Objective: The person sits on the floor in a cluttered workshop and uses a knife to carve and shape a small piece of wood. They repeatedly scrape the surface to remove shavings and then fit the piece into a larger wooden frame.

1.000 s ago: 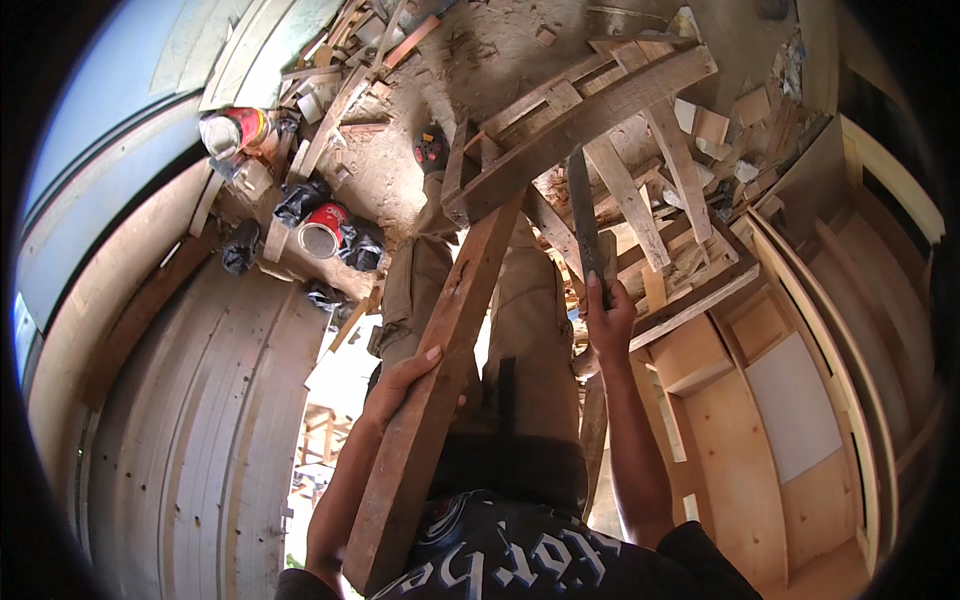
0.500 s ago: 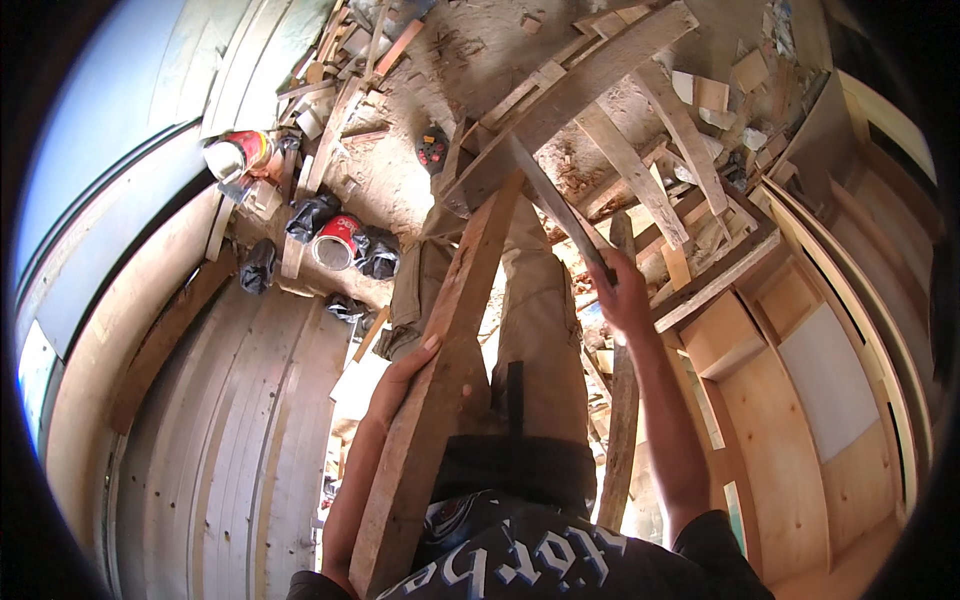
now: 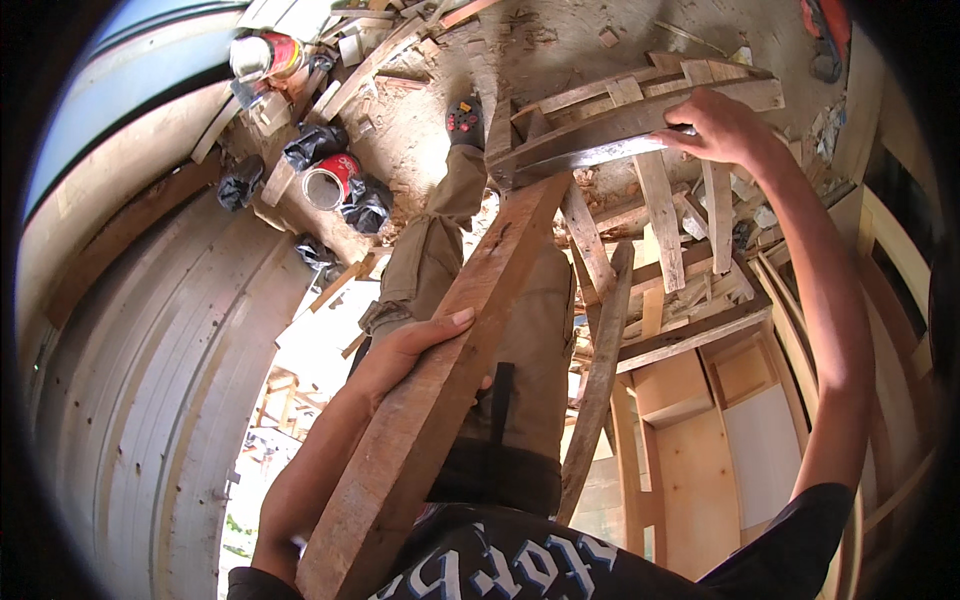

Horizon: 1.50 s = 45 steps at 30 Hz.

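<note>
A thick squared timber (image 3: 440, 400) slants from beside my body up to a long plank (image 3: 740, 98) of a wooden frame. My left hand (image 3: 415, 345) is wrapped round the timber's middle, thumb on top, with a fingertip showing at the far side. In my right hand (image 3: 715, 125), closed and raised at the right, is a long flat metal blade (image 3: 610, 152). Whether it is a machete or a saw, I cannot make out. It lies along the plank, its far end close to the timber's upper end; whether they touch is unclear.
Loose wood slats (image 3: 655, 215) lean beside my leg at the right. A wooden cabinet frame (image 3: 690, 460) stands at lower right. Ridged metal sheeting (image 3: 150, 380) fills the left. A red can (image 3: 325, 182) sits among black plastic bags (image 3: 367, 205); wood scraps litter the ground.
My right hand has moved up and away to the right, swinging the blade from a steep slant to nearly level. The view has shifted; my left hand still grips the timber.
</note>
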Available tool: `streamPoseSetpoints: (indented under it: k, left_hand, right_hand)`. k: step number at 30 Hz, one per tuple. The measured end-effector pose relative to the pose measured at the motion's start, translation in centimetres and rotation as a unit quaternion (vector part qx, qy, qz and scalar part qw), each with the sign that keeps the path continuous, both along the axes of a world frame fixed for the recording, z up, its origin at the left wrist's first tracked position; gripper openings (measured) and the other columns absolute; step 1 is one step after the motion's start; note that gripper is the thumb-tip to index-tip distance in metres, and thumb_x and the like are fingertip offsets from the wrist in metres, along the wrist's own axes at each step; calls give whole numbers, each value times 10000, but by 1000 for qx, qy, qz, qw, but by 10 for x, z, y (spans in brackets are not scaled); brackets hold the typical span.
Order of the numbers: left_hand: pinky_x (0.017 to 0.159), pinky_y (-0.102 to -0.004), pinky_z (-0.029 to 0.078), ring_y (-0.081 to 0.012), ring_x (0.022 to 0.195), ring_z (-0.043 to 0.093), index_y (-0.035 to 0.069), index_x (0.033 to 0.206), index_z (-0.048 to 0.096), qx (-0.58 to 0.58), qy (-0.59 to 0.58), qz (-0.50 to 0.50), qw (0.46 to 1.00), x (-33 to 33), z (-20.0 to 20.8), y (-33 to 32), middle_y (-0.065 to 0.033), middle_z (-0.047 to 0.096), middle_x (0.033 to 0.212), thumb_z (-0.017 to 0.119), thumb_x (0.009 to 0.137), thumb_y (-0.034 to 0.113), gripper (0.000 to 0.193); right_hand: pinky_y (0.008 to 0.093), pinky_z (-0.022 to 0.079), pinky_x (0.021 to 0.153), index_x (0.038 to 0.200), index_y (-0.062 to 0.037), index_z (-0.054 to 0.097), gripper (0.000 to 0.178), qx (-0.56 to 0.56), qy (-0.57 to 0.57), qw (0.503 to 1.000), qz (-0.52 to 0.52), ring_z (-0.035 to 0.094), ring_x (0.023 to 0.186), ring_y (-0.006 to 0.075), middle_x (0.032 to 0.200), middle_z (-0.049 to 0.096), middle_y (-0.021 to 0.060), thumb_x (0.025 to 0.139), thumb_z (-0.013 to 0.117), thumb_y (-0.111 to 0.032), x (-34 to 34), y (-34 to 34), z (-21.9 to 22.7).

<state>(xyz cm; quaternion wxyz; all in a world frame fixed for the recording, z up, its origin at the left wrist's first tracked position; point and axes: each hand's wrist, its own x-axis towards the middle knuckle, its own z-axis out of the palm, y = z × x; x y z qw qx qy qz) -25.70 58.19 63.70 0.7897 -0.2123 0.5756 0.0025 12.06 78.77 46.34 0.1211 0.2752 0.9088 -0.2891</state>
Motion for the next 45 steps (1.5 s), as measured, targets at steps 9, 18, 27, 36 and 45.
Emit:
streamPoseSetpoints:
  k: [9,18,27,36,45]
  left_hand:
    - [650,-316,592,-231,762,734,-76,1161,618,-26,-17,28,999,1,3,4,-171,708,928,724,899,434,583]
    - [677,-317,594,-241,775,737,-85,1155,622,-19,-27,11,999,-1,1,5,-171,706,959,753,866,428,603]
    - [666,-310,595,-238,760,738,-88,1169,618,-25,-22,25,999,0,1,3,-167,708,954,756,861,421,610]
    - [681,-322,604,-242,779,742,-89,1183,613,-29,-11,-4,1000,-2,-1,3,-172,709,960,745,867,423,616]
    - [684,-310,595,-236,765,734,-78,1199,606,-31,-12,-9,999,1,-1,4,-166,706,961,737,876,429,615]
  right_hand:
    - [485,507,618,687,-37,664,517,-97,-151,978,103,627,626,380,589,584,167,928,668,-495,-60,46,-5]
    - [498,515,647,760,-42,691,532,-74,-103,981,147,649,722,385,733,622,200,930,635,-542,-42,63,-25]
    - [486,522,721,802,-61,711,517,-77,-126,978,146,638,796,370,798,621,169,925,630,-557,-38,71,-17]
    - [488,490,642,743,-54,691,521,-117,-144,977,102,605,664,371,640,577,166,925,651,-540,-51,50,-15]
    - [484,513,632,765,-66,695,573,-105,-131,981,98,648,708,333,687,619,147,941,590,-600,-63,19,-27]
